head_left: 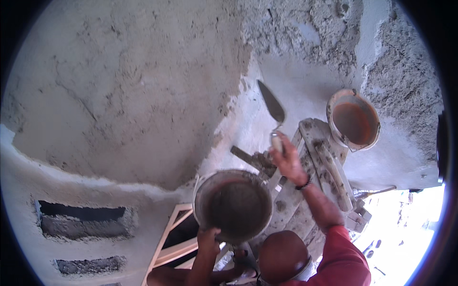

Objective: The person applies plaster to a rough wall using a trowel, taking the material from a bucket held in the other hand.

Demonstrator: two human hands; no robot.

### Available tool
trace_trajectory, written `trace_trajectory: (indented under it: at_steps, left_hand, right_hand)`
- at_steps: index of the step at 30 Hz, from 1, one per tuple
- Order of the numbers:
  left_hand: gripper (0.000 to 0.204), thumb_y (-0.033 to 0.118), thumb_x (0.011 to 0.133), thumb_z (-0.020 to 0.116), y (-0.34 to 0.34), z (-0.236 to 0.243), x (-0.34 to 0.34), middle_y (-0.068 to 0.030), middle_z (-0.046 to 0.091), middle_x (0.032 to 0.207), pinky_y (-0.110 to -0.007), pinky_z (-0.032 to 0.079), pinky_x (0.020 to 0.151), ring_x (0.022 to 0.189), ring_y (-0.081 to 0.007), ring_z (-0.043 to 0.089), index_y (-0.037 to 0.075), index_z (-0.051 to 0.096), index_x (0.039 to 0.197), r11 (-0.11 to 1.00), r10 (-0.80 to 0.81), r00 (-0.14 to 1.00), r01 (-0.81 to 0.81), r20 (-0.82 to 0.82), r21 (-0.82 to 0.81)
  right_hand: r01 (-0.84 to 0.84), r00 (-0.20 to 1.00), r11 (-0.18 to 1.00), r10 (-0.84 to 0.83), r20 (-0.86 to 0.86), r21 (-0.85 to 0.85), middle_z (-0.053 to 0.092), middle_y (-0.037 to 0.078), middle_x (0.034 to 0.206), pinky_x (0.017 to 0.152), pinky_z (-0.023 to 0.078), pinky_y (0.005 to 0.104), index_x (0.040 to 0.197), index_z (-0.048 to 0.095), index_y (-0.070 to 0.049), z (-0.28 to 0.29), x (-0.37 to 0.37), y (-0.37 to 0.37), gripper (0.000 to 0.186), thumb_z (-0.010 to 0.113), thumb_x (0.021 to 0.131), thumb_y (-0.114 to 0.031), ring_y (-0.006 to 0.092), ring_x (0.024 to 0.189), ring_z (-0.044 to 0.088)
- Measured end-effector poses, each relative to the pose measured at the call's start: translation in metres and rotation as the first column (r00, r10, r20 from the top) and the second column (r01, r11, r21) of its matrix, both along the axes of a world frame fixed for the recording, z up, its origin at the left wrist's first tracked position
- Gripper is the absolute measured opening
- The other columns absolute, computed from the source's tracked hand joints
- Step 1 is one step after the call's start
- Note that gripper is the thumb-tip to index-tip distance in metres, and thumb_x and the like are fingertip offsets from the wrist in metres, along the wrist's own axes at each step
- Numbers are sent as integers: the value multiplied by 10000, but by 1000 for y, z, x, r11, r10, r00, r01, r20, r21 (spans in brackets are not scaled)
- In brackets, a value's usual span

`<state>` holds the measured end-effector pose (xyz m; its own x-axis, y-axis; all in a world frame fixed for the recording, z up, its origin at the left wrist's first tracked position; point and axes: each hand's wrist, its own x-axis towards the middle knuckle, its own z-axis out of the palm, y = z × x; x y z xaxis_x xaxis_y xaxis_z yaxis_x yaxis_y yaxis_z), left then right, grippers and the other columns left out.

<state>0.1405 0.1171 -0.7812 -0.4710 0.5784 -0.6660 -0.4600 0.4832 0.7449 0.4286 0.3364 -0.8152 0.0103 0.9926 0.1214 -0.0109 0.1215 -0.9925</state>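
Note:
In the lower middle, my left hand (208,238) grips the rim of a large round bucket (196,200) with dark grey, wet-looking material inside. My right hand (288,159), with a dark band at the wrist and a red sleeve further down the arm, holds a pointed trowel (272,102) by its pale handle, its blade raised above and right of the bucket. Under that arm lie mortar-caked boards (281,209), with a long worn bar (334,174) on them. A dark strip (243,155) with crusted mortar sits just left of my right hand.
A second bucket (353,119), grey and orange inside, stands at right. Plastered wall (119,86) has rough patches and rectangular openings (83,217) at left. A light wooden frame (167,226) is lower left. Another person's head (281,252) and bent arm show at the bottom. Bright daylight fills the right.

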Motion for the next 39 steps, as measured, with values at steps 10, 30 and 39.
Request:
trace_trajectory:
  at_steps: [10,30,39]
  left_hand:
    - [501,-78,629,539,89,-27,65,-98,648,982,-309,471,807,869,-206,615,-47,580,1127,985,-153,960,169,-235,45]
    - [496,-75,654,520,125,-17,91,-104,642,913,-323,478,777,827,-197,607,-15,596,1140,914,-332,829,402,-449,65]
    - [476,-62,668,528,129,-27,91,-109,647,895,-347,479,741,812,-200,606,-4,614,1133,913,-350,824,406,-446,33]
  right_hand:
    - [-525,238,820,397,886,-226,665,199,856,712,529,416,1247,549,-38,83,94,-73,430,616,836,-142,367,774,656]
    - [-474,366,709,698,615,-522,631,156,779,583,520,424,1136,562,-72,8,87,-60,276,540,930,-254,270,674,644]
    - [-599,639,233,716,-281,-766,513,20,675,458,441,260,1092,533,-86,2,36,-77,224,555,958,-264,98,511,491]
